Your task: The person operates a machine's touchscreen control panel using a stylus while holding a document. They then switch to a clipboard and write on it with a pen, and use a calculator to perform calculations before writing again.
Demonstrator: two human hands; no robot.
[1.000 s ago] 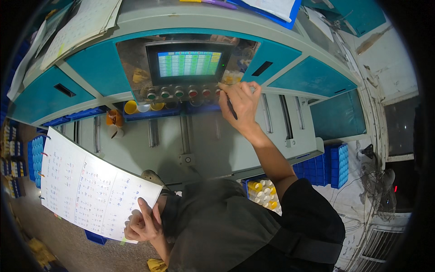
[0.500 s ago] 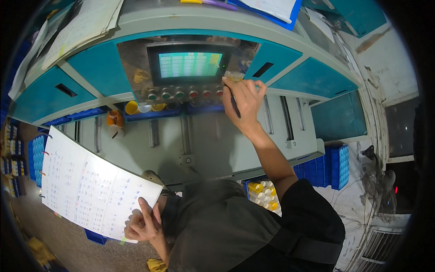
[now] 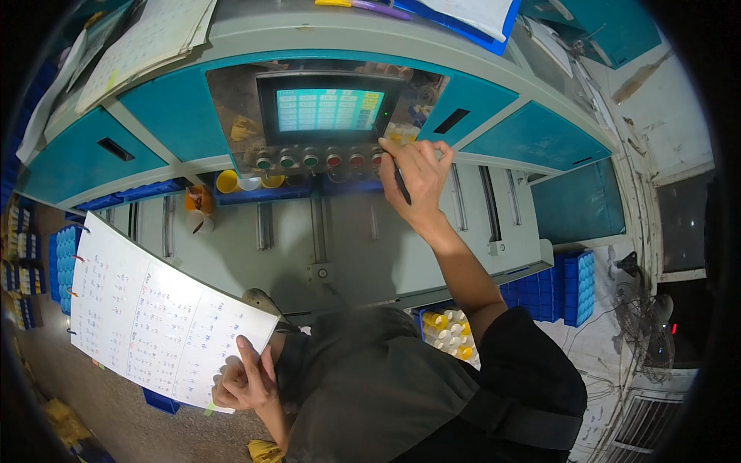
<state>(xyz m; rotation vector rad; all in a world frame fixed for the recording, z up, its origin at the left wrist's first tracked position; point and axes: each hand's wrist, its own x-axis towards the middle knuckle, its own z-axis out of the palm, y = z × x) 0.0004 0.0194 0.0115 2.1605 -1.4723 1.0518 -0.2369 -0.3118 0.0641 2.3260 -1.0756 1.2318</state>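
Observation:
My right hand is closed around a dark pen, held just below the lower right corner of a lit touch screen. The pen's upper end points toward the screen's edge; I cannot tell if it touches. Beneath the screen runs a row of green and red push buttons, close to my fingers. At lower left, my left hand grips the corner of a ring-bound notebook, thumb on top of the page. Its white pages carry handwritten columns and lie open, tilted toward me.
Yellow and white cups stand in blue trays under the panel, near an orange container. A bin of yellow and white pieces sits by my right elbow. Blue crates and a fan are at right. Papers lie on top of the machine.
The view has shifted slightly, so the machine sits a little further right in it. My right hand is slightly further left relative to the screen. Both hands keep their hold.

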